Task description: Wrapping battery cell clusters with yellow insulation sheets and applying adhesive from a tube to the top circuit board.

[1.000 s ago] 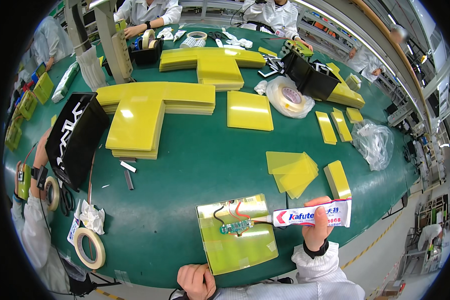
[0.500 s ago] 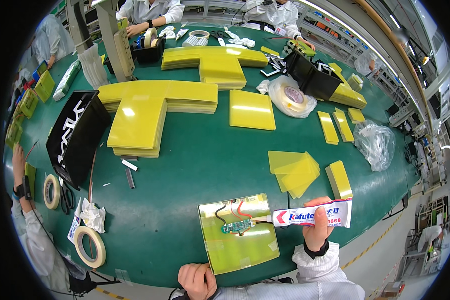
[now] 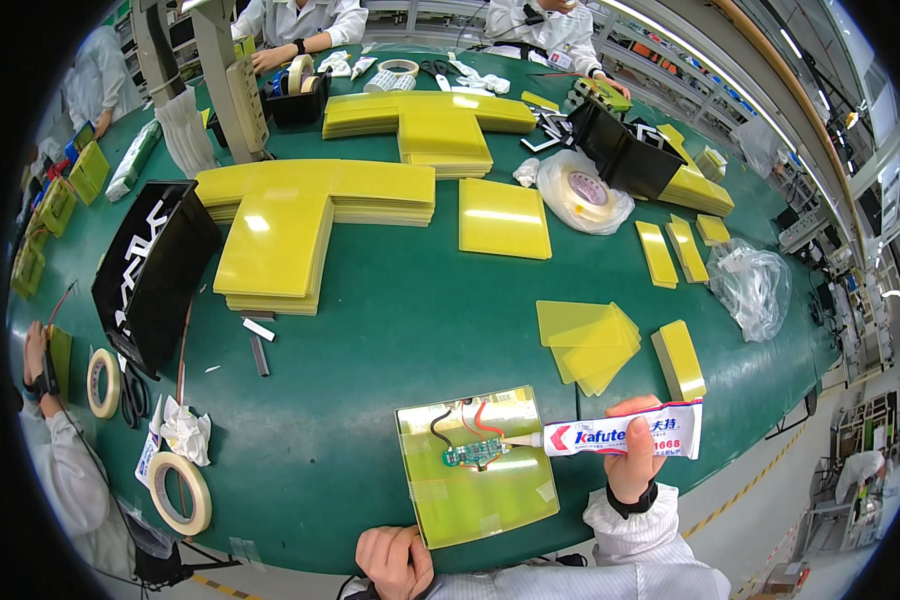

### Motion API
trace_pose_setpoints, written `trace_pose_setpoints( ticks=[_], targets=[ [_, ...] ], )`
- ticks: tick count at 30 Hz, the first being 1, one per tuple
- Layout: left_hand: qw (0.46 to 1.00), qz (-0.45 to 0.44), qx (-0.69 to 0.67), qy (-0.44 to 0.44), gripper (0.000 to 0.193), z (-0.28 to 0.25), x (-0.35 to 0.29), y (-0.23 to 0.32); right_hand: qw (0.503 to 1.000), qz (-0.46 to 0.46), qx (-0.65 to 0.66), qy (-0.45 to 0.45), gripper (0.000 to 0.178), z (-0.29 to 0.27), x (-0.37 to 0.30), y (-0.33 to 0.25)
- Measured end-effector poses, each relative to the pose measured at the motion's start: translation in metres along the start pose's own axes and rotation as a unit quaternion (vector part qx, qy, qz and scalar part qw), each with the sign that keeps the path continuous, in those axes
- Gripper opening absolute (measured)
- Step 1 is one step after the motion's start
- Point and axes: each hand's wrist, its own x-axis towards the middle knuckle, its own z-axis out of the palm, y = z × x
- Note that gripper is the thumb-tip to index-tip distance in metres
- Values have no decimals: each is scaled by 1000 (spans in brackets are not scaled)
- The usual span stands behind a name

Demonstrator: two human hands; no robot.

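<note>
My right hand [image 3: 633,462] grips a white, blue and red glue tube [image 3: 610,432] held level, nozzle to the left. The thin nozzle tip is at the right end of a small green circuit board [image 3: 473,454]; whether it touches cannot be told. That board lies on a flat yellow-green pack [image 3: 490,505], with black and red wires running up from it and clear tape on the pack. Curled into a fist, my left hand [image 3: 395,560] rests at the table edge by the pack's lower left corner. I see nothing in its fingers.
Beyond the pack lie fanned yellow sheets [image 3: 588,345] and a yellow block [image 3: 678,360]. Tall stacks of yellow sheets [image 3: 275,245] stand farther back. At left are a black bin [image 3: 155,280], tape rolls [image 3: 181,494] and scissors [image 3: 134,395]. Co-workers sit around the green table [image 3: 370,350].
The glue tube has tilted slightly, its tail end a little lower. My left hand and the pack stay put. At the left edge, a co-worker's hand has moved nearer.
</note>
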Motion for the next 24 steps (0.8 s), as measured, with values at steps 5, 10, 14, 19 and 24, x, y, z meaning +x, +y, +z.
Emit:
trace_pose_setpoints(
  ticks=[5, 10, 14, 19, 24],
  targets=[
    [1000, 5, 0, -2, 9, 0, 0, -1, 1000, -11, 8, 5, 29, 0, 0, 3],
    [1000, 10, -2, 1, 9, 0, 1, -1, 1000, -13, -1, 12, 30, -3, 2, 2],
    [1000, 9, 0, 0, 8, 0, 1, -1, 1000, -10, -2, 16, 30, -3, 2, 3],
    [1000, 10, 0, 1, 8, 1, 0, -1, 1000, -12, -1, 17, 29, -2, 2, 1],
    [1000, 8, -1, 1, 8, 1, -1, -2, 1000, -4, 2, 18, 25, -1, 3, 3]
  ],
)
